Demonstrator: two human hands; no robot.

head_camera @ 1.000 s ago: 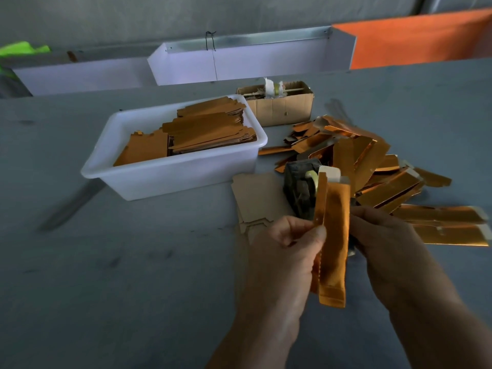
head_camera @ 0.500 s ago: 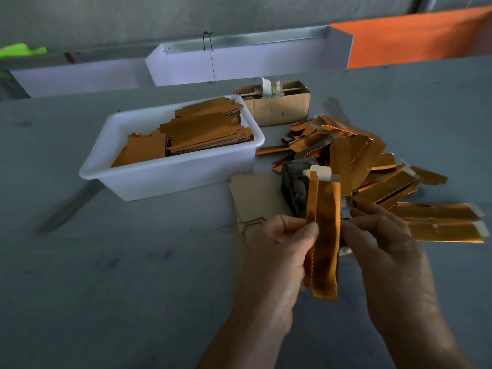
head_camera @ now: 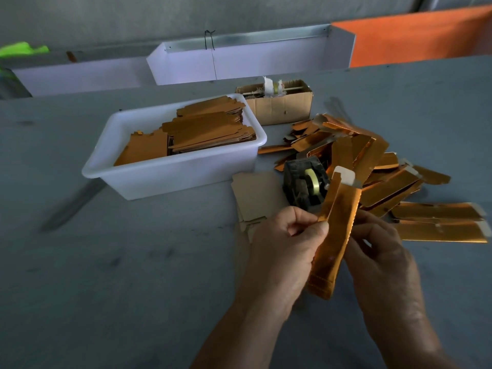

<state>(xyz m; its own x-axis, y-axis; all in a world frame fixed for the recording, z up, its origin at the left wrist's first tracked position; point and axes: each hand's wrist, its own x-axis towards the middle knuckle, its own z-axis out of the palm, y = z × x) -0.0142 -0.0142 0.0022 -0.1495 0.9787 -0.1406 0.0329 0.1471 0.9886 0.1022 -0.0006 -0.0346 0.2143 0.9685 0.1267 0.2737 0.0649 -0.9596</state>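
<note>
A long shiny orange carton blank (head_camera: pixel 336 230) with a white flap on top is held upright over the grey table (head_camera: pixel 133 275), tilted to the right. My left hand (head_camera: pixel 287 246) pinches its left edge between thumb and fingers. My right hand (head_camera: pixel 380 251) holds its right edge from behind with curled fingers. Just behind it stands a black tape dispenser (head_camera: pixel 303 182) with a yellowish roll.
A white plastic tub (head_camera: pixel 170 171) holds stacked orange blanks at the left. A loose pile of orange blanks (head_camera: pixel 386 182) lies at the right. A brown cardboard piece (head_camera: pixel 255 195) lies by the dispenser. A small cardboard box (head_camera: pixel 282 105) and white trays (head_camera: pixel 239 65) stand farther back.
Both hands have tilted the orange blank so its top leans right and its lower end swings toward me. My right hand has closed in on the right edge.
</note>
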